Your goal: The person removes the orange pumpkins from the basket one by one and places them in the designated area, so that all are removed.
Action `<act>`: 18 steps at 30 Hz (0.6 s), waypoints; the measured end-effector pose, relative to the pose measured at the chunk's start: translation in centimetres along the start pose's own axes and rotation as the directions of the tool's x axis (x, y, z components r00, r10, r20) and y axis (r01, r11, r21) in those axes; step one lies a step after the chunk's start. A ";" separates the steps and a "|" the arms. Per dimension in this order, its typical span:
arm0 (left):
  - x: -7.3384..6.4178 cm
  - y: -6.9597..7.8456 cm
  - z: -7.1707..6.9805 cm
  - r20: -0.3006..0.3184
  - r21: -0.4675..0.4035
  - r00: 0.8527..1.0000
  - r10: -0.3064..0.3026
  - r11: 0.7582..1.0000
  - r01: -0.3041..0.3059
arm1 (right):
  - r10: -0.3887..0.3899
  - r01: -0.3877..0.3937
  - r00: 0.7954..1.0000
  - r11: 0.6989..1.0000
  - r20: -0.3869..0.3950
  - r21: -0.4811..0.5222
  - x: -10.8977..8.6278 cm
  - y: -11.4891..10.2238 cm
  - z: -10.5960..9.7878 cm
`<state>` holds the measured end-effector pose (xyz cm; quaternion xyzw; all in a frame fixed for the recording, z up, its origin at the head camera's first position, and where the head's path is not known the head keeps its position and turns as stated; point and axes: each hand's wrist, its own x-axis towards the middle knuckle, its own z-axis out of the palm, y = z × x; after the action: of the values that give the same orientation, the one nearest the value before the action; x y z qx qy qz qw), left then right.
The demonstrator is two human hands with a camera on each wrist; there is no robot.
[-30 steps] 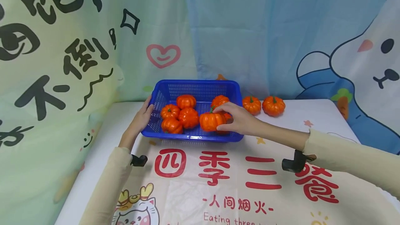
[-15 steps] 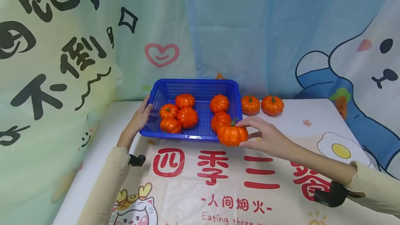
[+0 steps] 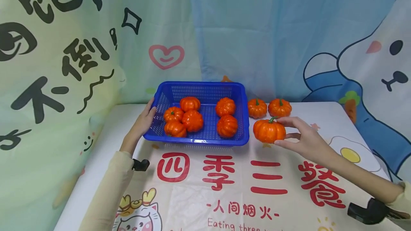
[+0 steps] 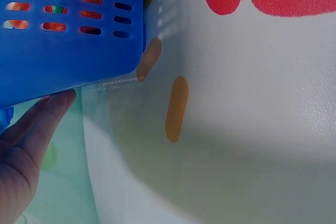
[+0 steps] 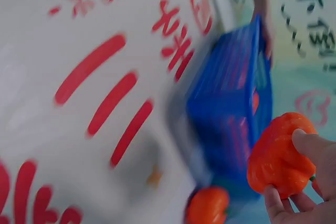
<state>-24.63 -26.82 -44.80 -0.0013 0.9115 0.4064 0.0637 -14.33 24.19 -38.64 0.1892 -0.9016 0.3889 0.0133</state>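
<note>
My right hand [image 3: 303,138] pinches a small orange pumpkin [image 3: 268,131] with a green stem, thumb on one side and fingers on the other. It hangs just right of the blue basket [image 3: 196,141], close over the table; the right wrist view shows the same pumpkin [image 5: 281,156] between thumb and fingertips. Against the basket's left side rests my left hand [image 3: 143,121]; in the left wrist view its straight fingers [image 4: 50,116] touch the blue wall. Inside the basket, several pumpkins group at the left, while an upper pumpkin [image 3: 225,106] and a lower pumpkin [image 3: 227,126] sit at the right.
Two more pumpkins stand on the table right of the basket, a nearer-in pumpkin [image 3: 257,108] and an outer pumpkin [image 3: 280,108]. A printed cloth [image 3: 192,195] with red characters covers the table. Behind the basket hangs a pale blue curtain [image 3: 237,52].
My right hand has lifted a pumpkin out of the basket's right part and carried it over the rim to the right. My left hand stays at the basket's left side.
</note>
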 end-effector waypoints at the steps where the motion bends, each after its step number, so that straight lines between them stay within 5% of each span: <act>1: 0.0 0.0 0.0 0.001 0.004 1.000 0.002 1.000 -0.002 | 0.025 -0.025 1.000 1.000 -0.013 -0.011 0.0 0.7 -0.3; 8: -0.1 -0.1 -0.1 0.006 0.009 1.000 0.005 1.000 -0.005 | 0.185 -0.197 0.976 0.975 -0.115 -0.098 0.5 5.6 -2.4; 18: 0.0 -0.1 0.0 0.010 0.010 1.000 0.003 1.000 -0.003 | 0.143 -0.177 0.969 0.971 -0.201 -0.159 0.9 9.8 -4.0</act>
<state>-24.66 -26.91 -44.88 0.0025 0.9133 0.4017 0.0677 -19.14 32.89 -42.52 0.0759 -0.9394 0.3236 0.0838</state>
